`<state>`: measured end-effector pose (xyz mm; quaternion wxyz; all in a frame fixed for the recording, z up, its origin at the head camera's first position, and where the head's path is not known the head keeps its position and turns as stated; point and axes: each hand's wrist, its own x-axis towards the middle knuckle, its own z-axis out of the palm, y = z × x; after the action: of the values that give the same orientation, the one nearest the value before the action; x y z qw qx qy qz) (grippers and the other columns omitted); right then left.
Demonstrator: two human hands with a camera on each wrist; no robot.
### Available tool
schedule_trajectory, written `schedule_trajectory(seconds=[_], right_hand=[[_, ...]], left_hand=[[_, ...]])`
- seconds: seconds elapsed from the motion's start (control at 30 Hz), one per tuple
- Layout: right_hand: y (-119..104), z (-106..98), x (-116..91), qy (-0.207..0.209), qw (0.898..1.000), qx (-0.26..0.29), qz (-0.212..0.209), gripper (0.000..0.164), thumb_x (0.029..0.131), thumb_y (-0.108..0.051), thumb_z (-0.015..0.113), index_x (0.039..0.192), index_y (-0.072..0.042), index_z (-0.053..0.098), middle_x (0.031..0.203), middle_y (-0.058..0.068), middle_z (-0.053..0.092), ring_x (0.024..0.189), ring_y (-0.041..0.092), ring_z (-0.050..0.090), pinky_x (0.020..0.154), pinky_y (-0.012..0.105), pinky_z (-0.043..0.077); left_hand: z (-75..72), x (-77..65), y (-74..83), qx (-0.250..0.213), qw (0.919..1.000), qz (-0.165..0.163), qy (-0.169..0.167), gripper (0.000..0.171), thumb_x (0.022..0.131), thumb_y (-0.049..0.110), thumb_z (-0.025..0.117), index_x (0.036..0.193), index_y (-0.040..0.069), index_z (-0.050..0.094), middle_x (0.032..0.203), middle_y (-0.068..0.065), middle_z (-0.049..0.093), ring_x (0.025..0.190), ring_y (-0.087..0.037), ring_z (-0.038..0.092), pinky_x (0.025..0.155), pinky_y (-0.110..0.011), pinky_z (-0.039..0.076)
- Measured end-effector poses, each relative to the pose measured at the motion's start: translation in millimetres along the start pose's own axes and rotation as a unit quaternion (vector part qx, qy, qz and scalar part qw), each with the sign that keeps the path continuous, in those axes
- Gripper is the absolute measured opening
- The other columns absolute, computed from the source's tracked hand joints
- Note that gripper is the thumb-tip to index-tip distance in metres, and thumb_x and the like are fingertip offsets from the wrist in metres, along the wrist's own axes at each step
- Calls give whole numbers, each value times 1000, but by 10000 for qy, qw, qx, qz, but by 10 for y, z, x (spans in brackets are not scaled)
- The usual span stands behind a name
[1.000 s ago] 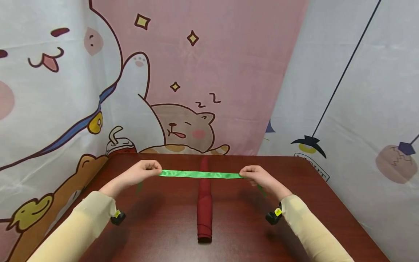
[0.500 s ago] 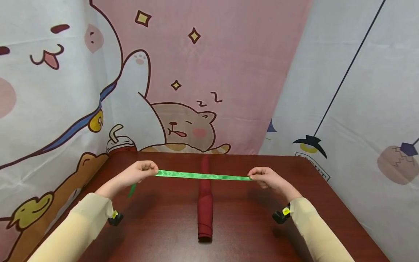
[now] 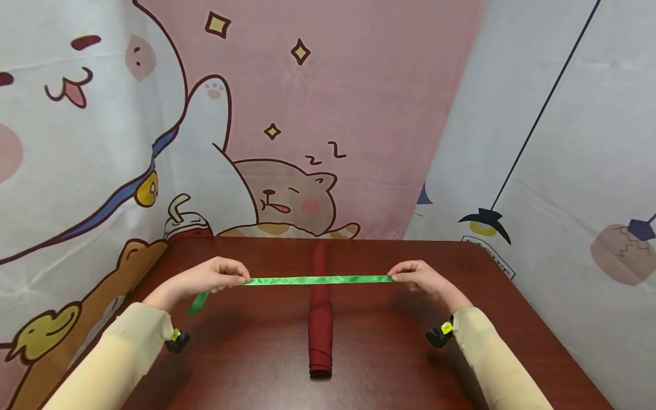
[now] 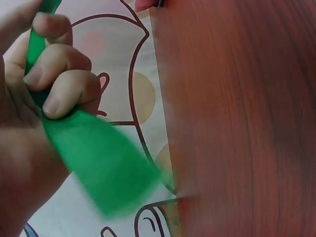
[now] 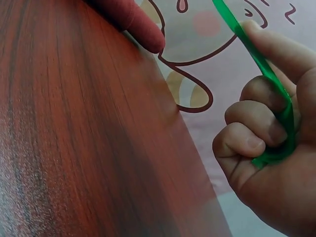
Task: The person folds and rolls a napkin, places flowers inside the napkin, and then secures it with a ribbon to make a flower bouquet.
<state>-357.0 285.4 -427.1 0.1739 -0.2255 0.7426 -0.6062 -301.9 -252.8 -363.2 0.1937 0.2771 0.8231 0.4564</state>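
Spanning green satin ribbon (image 3: pixel 318 280): pulled taut, likely for straightness, and up it goes across the middle!
Left hand (image 3: pixel 207 276), right hand (image 3: pixel 420 279): fingers curled, both gripping it; tail dangles left.
Tapered dark-red fabric roll (image 3: pixel 320 336): below, running near to far.
Dark wooden counter (image 3: pixel 379 364): room left and right; far edge beyond.

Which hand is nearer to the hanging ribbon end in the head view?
Left. The left hand holds the green ribbon just above the hanging end; the right hand pinches the ribbon on the other side of the red roll.
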Motion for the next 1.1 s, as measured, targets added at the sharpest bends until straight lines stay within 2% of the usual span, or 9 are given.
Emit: schedule_trajectory(seconds=[0.17, 0.27, 0.3, 0.43, 0.5, 0.6, 0.73, 0.9, 1.1], right_hand=[[-9, -9, 12, 38, 9999, -109, 34, 11, 92, -13, 65, 97, -12, 75, 80, 0, 63, 47, 12, 29, 49, 37, 22], [-10, -13, 15, 109, 9997, -189, 110, 12, 92, -14, 66, 99, -8, 74, 82, 1, 64, 48, 13, 29, 52, 40, 21], [-15, -14, 14, 165, 9995, -224, 161, 14, 91, -15, 67, 100, -7, 74, 86, 2, 66, 51, 16, 36, 52, 39, 26], [-29, -33, 3, 380, 9978, -490, 254, 19, 91, -19, 68, 102, -4, 73, 97, 2, 68, 79, 32, 55, 71, 44, 44], [-39, -45, -8, 444, 9966, -652, 251, 19, 91, -21, 68, 103, -7, 74, 102, 3, 68, 99, 41, 54, 84, 52, 43], [-39, -61, -12, 507, 9957, -727, 257, 17, 92, -20, 67, 102, -8, 74, 103, 2, 68, 103, 46, 52, 86, 55, 42], [-44, -64, -2, 522, 9949, -823, 239, 19, 91, -19, 68, 103, -5, 74, 104, 4, 69, 102, 39, 56, 91, 58, 41], [-48, -64, 39, 597, 9925, -1059, 88, 24, 88, -16, 71, 104, 2, 73, 103, 8, 70, 95, 22, 63, 93, 60, 41], [-53, -97, 114, 973, 9842, -1454, 257, 26, 85, -23, 75, 104, -4, 75, 103, 7, 71, 102, 21, 62, 93, 52, 44]], left_hand=[[1, -14, -13, 126, 9998, 14, -135, 14, 98, 17, 57, 103, 6, 66, 76, -11, 53, 53, -11, 36, 47, -36, 29], [-1, -28, -37, 178, 9998, -62, -82, 14, 98, 16, 58, 102, 6, 66, 77, -14, 52, 54, -13, 36, 46, -31, 30], [-5, -33, -47, 204, 9997, -93, -47, 13, 98, 16, 57, 102, 6, 66, 77, -15, 52, 54, -13, 36, 46, -29, 31], [-35, -50, -82, 266, 9996, -116, 73, 14, 98, 16, 57, 103, 7, 66, 77, -14, 53, 53, -12, 35, 46, -27, 32], [-50, -56, -96, 323, 9993, -112, 141, 15, 98, 16, 57, 103, 6, 66, 78, -14, 53, 52, -10, 35, 46, -26, 31], [-68, -68, -123, 417, 9988, -93, 249, 15, 98, 14, 57, 103, 4, 66, 77, -13, 53, 52, -8, 35, 45, -24, 31], [-84, -75, -150, 692, 9966, -61, 438, 15, 97, 14, 58, 103, 2, 66, 79, -13, 56, 60, -9, 45, 53, -27, 39], [-110, -20, -121, 1184, 9879, 72, 996, 13, 95, 18, 62, 99, 8, 69, 87, -1, 65, 75, -15, 52, 67, -33, 42], [-163, 138, -62, 1647, 9730, -29, 1617, 9, 91, 21, 68, 94, 13, 71, 79, 2, 65, 63, -13, 44, 59, -31, 35]])
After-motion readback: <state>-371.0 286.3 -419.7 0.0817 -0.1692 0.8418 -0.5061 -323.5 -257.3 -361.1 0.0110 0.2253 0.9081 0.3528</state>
